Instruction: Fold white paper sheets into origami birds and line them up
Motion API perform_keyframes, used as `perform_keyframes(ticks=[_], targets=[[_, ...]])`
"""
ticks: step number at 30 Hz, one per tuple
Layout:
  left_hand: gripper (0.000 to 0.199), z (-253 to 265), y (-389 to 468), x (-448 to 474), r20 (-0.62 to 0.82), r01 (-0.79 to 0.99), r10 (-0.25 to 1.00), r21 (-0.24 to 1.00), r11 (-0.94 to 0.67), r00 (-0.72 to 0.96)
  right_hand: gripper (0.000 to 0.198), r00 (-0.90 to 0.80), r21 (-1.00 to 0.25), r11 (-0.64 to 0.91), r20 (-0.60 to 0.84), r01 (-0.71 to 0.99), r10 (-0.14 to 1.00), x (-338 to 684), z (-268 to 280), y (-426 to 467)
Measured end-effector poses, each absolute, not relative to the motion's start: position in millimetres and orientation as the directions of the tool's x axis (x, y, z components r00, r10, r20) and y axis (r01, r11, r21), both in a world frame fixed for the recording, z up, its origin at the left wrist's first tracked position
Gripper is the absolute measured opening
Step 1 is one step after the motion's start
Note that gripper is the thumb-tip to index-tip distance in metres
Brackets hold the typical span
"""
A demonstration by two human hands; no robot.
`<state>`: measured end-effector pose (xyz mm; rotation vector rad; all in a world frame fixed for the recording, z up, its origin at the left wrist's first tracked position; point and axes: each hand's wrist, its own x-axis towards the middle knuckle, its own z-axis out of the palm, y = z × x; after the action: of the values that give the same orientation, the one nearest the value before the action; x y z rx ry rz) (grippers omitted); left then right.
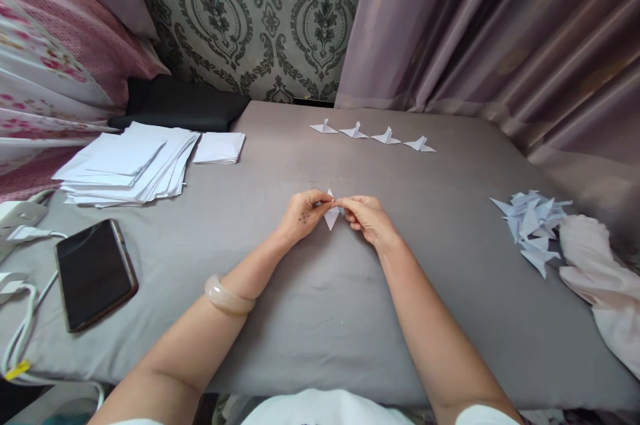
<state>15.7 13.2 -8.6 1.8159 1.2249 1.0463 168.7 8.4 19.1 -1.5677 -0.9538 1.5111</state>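
- Pinching the white paper (331,219): left hand (304,213) and right hand (367,215), both with thumb and fingers closed on its upper part, over the middle of the grey cloth (320,318); its lower tip points toward the person.
- Beyond the hands, 4 folded figures (386,137) in a row.
- Far right, a heap (533,215) of folded pieces.
- Left, a large stack (125,168) of sheets beside a smaller stack (219,148).
- Nearer, a phone (96,275), screen dark.
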Motion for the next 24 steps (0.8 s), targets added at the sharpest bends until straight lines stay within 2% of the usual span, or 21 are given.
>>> perform_keyframes(ticks=[7,16,24], targets=[[0.014,-6.5,12.3,15.9,0.249,0.384,0.936,0.862,-0.332,0.250,0.018,0.026,-0.892,-0.449,-0.448,0.052,0.894,169.7,19.3,9.2],[0.011,-14.6,15.1,18.8,0.238,0.415,0.943,0.853,-0.318,0.233,0.015,0.021,-0.883,-0.464,-0.464,0.062,0.886,169.8,20.6,10.9],[0.015,-14.6,13.2,17.5,0.231,0.370,0.943,0.877,-0.308,0.239,0.011,-0.017,-0.890,-0.451,-0.453,0.074,0.891,172.9,18.4,10.2]])
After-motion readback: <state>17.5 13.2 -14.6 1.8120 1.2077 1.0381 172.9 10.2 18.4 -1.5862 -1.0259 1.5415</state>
